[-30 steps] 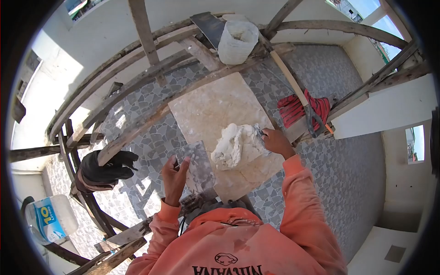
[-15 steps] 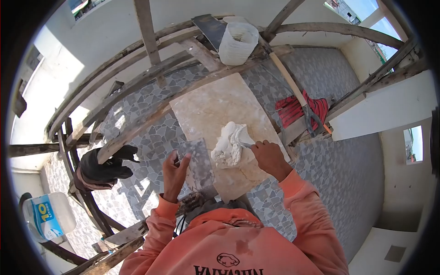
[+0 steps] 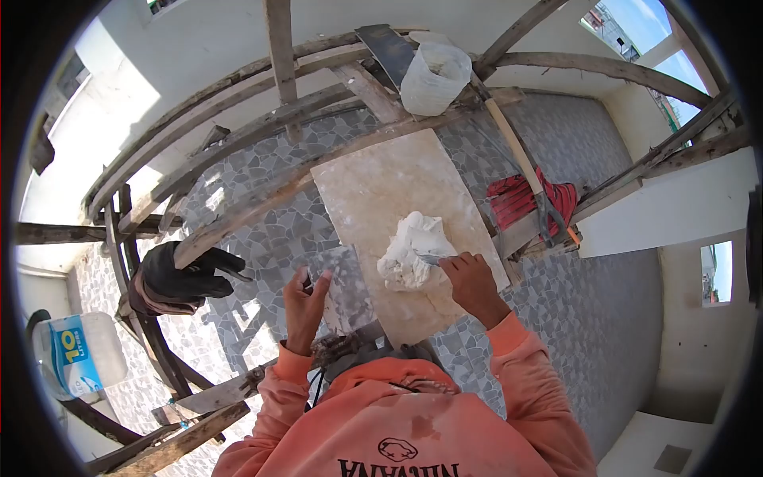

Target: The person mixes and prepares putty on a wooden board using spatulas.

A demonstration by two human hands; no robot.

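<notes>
A heap of white putty [image 3: 412,248] sits on a stained tan board [image 3: 373,179] in front of me. My right hand [image 3: 475,291] is closed around a putty knife [image 3: 430,258], whose blade rests against the right side of the heap. My left hand [image 3: 304,312] grips the edge of a flat grey plate [image 3: 347,288] smeared with white, thumb on top and fingers partly hidden at its left side. That plate overlaps the board's lower left edge.
A white bucket [image 3: 435,79] and a dark panel [image 3: 387,52] stand beyond the board. To the right lie a long wooden handle [image 3: 513,143] and red cloth [image 3: 509,199]. Timber beams [image 3: 246,203] cross the left, with dark cloth [image 3: 187,274] and a plastic jug [image 3: 103,350].
The view has shifted, so the board and heap appear farther right. The putty knife has moved against the heap's right side, and the putty's shape there has changed. My left hand still holds the plate.
</notes>
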